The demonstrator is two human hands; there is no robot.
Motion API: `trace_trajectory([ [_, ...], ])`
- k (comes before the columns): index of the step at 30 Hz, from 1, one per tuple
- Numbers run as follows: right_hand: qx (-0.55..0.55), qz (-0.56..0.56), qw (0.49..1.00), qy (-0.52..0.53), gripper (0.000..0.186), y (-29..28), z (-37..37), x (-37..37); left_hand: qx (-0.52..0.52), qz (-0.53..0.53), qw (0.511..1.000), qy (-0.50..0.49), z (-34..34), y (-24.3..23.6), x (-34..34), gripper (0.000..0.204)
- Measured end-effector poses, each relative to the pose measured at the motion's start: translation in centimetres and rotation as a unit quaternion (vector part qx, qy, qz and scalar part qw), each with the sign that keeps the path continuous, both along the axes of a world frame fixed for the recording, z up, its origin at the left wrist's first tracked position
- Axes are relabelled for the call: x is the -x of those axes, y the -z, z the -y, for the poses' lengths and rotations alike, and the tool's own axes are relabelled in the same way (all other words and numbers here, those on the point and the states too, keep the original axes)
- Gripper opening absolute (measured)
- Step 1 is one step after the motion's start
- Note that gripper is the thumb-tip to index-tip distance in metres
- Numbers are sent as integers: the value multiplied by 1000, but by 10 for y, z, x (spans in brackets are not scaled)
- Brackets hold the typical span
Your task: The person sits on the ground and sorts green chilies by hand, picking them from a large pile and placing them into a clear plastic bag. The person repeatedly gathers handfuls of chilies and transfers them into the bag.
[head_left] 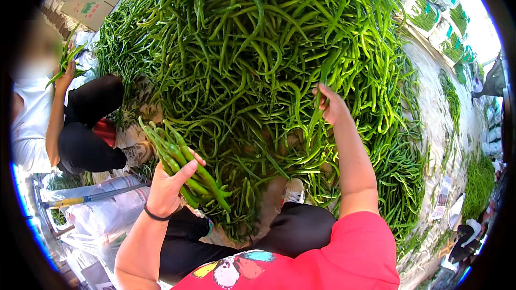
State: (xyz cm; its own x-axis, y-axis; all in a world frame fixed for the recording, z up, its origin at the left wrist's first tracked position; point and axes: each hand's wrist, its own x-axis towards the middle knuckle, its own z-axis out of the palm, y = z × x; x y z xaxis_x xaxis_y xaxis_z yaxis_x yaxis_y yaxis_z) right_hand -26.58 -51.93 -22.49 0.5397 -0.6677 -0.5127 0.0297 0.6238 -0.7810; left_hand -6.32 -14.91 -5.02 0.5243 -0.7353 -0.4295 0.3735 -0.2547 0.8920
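Note:
A large heap of long, thin green chili peppers (231, 37) covers the middle of the view. My left hand (174, 182) is closed around a bunch of green peppers (177, 150), held upright and slanting at the lower left, above my bent legs. My right hand (330, 102) is at the right part of the heap, fingers curled on a long green pepper (317, 118) that lies among the others.
A co-worker (37, 118) sits at the left, peppers in a raised hand (67, 72). Below them are plastic-wrapped bundles (102, 215) and a pole (94, 199). A pale sheet (438, 150) runs along the right, with packed crates (430, 16) behind.

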Motion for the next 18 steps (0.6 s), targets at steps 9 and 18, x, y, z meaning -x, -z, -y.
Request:
trace_trajectory([
  [9,-25,44,985,-163,18,-75,-154,35,68,-35,997,-11,-14,-19,26,25],
  [18,210,-28,841,-498,24,-191,-234,-5,156,-52,985,-45,-24,-26,33,27],
])
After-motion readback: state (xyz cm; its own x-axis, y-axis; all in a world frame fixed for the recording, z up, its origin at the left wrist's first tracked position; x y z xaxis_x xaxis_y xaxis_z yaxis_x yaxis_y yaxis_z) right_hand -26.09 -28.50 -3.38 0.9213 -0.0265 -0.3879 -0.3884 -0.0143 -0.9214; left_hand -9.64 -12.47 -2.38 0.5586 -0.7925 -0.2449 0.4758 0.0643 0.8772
